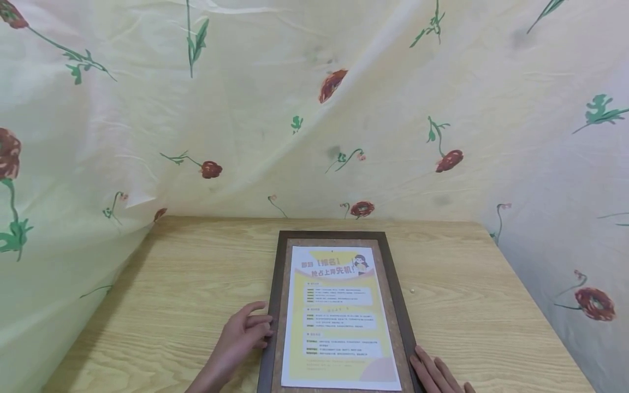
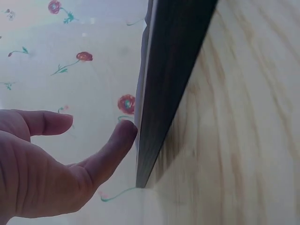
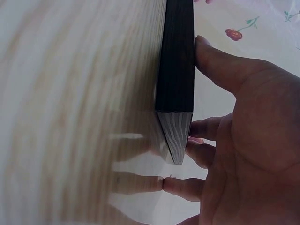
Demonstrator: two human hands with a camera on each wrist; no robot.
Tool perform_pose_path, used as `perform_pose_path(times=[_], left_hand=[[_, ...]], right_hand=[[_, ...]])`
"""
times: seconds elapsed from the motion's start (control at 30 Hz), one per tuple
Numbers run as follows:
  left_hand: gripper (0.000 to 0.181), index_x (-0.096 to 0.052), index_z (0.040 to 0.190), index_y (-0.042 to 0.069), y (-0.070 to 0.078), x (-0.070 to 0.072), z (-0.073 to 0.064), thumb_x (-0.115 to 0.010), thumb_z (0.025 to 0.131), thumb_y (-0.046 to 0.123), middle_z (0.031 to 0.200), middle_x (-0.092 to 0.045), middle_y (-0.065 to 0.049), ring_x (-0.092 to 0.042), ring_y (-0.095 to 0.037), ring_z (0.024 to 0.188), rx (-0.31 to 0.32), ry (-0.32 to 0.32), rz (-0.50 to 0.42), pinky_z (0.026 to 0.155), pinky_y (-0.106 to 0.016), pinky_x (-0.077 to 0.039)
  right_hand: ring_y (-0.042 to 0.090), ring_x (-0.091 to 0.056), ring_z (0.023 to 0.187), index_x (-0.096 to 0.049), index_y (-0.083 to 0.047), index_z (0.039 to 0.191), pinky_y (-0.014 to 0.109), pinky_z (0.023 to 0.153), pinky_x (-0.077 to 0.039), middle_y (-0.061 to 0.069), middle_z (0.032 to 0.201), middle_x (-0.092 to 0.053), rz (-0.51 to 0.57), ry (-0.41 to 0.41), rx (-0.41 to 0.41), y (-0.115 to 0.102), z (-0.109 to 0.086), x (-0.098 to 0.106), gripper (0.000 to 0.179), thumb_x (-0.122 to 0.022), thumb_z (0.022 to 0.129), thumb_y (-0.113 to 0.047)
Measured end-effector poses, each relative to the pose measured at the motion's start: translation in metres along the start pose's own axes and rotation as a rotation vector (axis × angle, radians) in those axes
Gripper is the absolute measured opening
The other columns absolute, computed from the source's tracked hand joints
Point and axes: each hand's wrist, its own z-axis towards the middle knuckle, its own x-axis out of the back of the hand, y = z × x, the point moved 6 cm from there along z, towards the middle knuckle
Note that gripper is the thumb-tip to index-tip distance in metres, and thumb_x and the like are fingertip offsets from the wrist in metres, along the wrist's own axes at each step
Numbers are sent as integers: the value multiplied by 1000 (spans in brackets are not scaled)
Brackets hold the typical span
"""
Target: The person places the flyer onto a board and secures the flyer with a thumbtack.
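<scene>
A dark-framed board (image 1: 271, 349) with a brown cork-like panel lies flat on the table. A printed yellow and white poster (image 1: 339, 316) lies on the panel, with a tiny dark dot near its top edge. At the board's left side is my left hand (image 1: 244, 333), fingers loosely bent and tips against the frame; a fingertip meets its edge in the left wrist view. Lower down, my right hand (image 1: 432, 371) rests along the right side of the frame, cut off by the picture's bottom. In the right wrist view, its thumb (image 3: 220, 68) touches the frame and its other fingers spread near the frame's corner.
A small pale round object (image 1: 411, 291) lies on the wood-grain table (image 1: 491, 327) right of the board. Flowered cloth (image 1: 270, 109) hangs behind the table and along both sides.
</scene>
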Motion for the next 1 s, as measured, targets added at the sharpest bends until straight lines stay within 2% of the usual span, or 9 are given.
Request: perform_pose_path(times=[0.33, 0.43, 0.73, 1.0], left_hand=[[54, -48, 138, -5, -3, 16, -8, -65, 87, 3, 123, -61, -27, -64, -36, 106, -26, 119, 134, 79, -40, -57], [54, -49, 138, -4, -4, 18, -10, -66, 87, 3, 124, -61, -27, -63, -37, 108, -36, 132, 153, 79, -40, -57], [55, -49, 138, -4, -3, 20, -15, -69, 88, 10, 126, -60, -27, -64, -33, 104, -75, 122, 291, 85, -48, -54], [67, -43, 143, -4, -4, 11, -20, -74, 86, 15, 134, -54, -27, -59, -38, 108, -101, 35, 427, 80, -49, -55]], right_hand=[[47, -60, 108, -66, -12, 125, 88, 77, -26, 3, 137, -60, 8, -8, 2, 1, 0, 0, 82, -76, 66, -68], [47, -60, 109, -66, -12, 125, 88, 77, -26, 3, 137, -60, 10, -12, 4, 1, 0, -1, 83, -75, 66, -70], [47, -60, 109, -66, -12, 125, 87, 77, -27, 3, 136, -60, 12, -12, -5, 1, 0, -2, 81, -75, 67, -68], [47, -61, 107, -66, -11, 123, 87, 76, -27, 6, 134, -61, 0, -23, 12, 2, 0, -1, 85, -78, 62, -69]])
